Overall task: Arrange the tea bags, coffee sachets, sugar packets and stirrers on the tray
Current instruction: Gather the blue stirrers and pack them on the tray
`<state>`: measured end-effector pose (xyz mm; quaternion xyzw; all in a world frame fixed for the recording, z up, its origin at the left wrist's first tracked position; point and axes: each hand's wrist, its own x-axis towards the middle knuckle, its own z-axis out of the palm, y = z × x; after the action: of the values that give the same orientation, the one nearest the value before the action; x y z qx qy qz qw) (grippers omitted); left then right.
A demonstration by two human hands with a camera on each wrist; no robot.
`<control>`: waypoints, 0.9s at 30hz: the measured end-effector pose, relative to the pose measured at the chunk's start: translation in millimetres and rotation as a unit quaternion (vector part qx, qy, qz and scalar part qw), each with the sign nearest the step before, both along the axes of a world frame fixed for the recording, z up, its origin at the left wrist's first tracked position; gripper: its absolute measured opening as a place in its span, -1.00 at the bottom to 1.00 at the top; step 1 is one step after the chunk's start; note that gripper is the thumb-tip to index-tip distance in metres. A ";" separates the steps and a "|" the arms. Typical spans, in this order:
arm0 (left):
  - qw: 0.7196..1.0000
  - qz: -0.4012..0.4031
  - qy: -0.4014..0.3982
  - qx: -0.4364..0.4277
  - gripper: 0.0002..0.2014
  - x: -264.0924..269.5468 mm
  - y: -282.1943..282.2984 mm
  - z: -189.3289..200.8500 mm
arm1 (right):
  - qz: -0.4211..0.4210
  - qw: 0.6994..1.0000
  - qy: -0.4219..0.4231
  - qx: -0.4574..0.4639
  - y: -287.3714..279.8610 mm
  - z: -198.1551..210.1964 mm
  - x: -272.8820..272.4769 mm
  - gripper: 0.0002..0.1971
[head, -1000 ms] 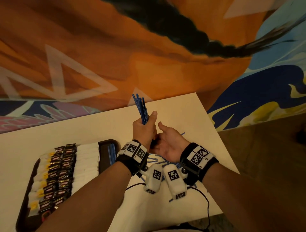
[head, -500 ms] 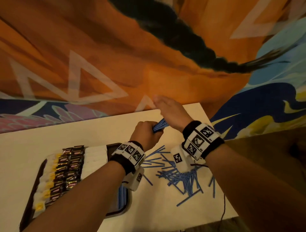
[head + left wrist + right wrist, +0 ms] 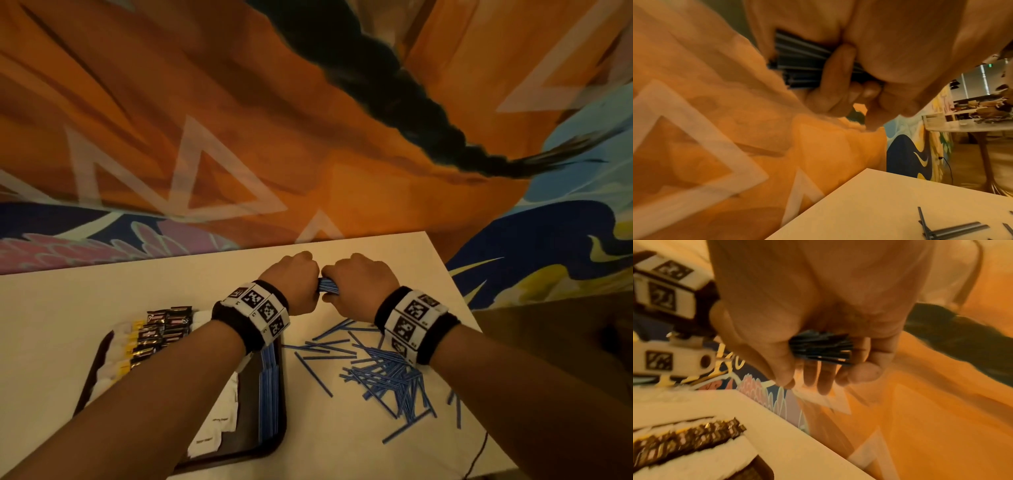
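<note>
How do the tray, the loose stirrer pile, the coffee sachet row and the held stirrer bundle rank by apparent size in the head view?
1. tray, though arms cover part of it
2. loose stirrer pile
3. coffee sachet row, partly behind the left arm
4. held stirrer bundle, mostly hidden inside the hands, so its real extent is unsure

Tray (image 3: 277, 442) sits at the worktop's (image 3: 102, 291) left, loose stirrers (image 3: 387, 373) to its right (more stirrers line the tray's right edge); both hands meet behind them.

We wear black wristbands (image 3: 416, 322) carrying white blocks printed with black square codes; our forearms are bare.
</note>
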<state>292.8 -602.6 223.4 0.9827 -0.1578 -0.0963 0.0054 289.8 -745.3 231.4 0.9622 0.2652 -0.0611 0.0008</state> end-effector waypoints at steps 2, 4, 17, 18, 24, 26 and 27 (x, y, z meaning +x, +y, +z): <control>1.000 -0.012 0.015 0.011 -0.83 -0.2 2.2 2.1 | 0.002 0.999 -0.018 -0.038 9.3 -2.8 -3.7 -0.76; 0.999 -0.029 0.012 -0.010 -0.83 0.2 6.6 1.7 | -0.005 0.998 -0.008 -0.057 15.4 -5.1 -3.9 -0.78; 0.691 0.238 0.115 -0.673 -0.85 -12.4 40.7 -16.4 | -0.052 0.995 0.081 0.021 18.2 -1.6 15.5 -0.70; 0.666 0.268 0.115 -0.686 -0.80 -11.9 35.5 -18.2 | -0.046 0.996 0.074 0.014 19.7 -1.7 15.8 -0.69; 0.624 0.291 0.074 -0.721 -0.82 -6.7 29.3 -21.1 | -0.071 0.985 0.086 0.130 4.8 13.4 21.3 -0.59; 0.604 0.309 0.047 -0.734 -0.83 -4.2 30.0 -19.6 | -0.109 0.920 0.160 0.341 -4.2 15.1 24.0 -0.67; 0.594 0.316 0.038 -0.739 -0.83 -2.8 28.6 -19.0 | -0.125 0.874 0.170 0.438 -5.5 12.6 24.3 -0.76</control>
<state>290.0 -574.1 204.4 0.6257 0.1460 0.0236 0.7659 314.1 -750.8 244.0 0.8641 0.1386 -0.1012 -0.4732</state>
